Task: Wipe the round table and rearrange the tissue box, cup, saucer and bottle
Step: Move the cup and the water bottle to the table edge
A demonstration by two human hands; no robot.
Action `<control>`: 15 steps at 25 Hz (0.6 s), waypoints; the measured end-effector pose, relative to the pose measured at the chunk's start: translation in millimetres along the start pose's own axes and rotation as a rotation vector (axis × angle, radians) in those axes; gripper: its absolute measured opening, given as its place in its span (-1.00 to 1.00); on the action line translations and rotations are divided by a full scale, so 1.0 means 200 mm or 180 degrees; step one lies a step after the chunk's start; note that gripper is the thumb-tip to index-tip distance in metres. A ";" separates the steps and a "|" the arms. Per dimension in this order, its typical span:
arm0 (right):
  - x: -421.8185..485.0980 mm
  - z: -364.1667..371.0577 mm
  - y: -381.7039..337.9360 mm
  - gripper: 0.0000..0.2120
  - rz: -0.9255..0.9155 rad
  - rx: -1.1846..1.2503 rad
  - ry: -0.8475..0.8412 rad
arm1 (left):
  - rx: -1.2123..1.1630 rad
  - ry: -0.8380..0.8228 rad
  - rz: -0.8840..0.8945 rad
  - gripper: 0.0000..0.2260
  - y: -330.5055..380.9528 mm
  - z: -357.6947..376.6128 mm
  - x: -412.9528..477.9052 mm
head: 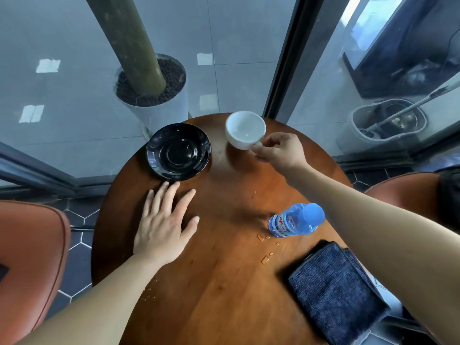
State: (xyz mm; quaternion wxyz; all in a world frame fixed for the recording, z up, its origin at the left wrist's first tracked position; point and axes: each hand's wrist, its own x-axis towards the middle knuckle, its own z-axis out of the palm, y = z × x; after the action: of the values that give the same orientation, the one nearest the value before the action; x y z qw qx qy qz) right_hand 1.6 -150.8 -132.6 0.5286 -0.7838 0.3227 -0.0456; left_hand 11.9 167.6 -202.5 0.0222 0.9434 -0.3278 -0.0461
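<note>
Right hand (278, 151) pinching white cup (245, 129) handle, left hand (164, 222) spread flat on table (224, 282) beside black saucer (178, 151)

Table (224, 282) centre free btw saucer (178, 152), bottle (296, 220) & cloth (333, 292).

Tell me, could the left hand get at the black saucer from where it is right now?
Probably yes. The left hand lies flat and open on the table, its fingertips almost at the black saucer rim, with nothing between them.
</note>
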 end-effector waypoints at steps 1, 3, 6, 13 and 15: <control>0.01 0.02 0.00 -0.78 -0.0012 -0.0026 -0.0016 | 0.0022 -0.0005 -0.0008 -0.44 0.00 0.00 0.00; 0.04 0.05 0.00 -0.76 -0.0067 -0.0128 -0.0049 | 0.0044 -0.0012 -0.0021 -0.44 0.00 -0.01 0.00; 0.06 0.07 0.00 -0.78 -0.0121 -0.0241 -0.0122 | 0.0018 -0.0005 -0.0015 -0.45 0.00 -0.01 0.00; 0.08 0.06 0.01 -0.75 -0.0078 -0.0226 -0.0238 | 0.0001 0.0000 -0.0003 -0.45 0.00 -0.01 0.00; 0.08 0.08 0.00 -0.72 -0.0063 -0.0186 -0.0391 | 0.0011 -0.0001 0.0006 -0.45 0.00 -0.01 0.00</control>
State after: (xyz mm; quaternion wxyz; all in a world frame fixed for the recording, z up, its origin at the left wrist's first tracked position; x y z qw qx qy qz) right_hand 20.4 -146.1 -144.7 0.5238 -0.8034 0.2830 0.0068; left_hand 11.8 166.9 -199.9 0.0205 0.9431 -0.3287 -0.0456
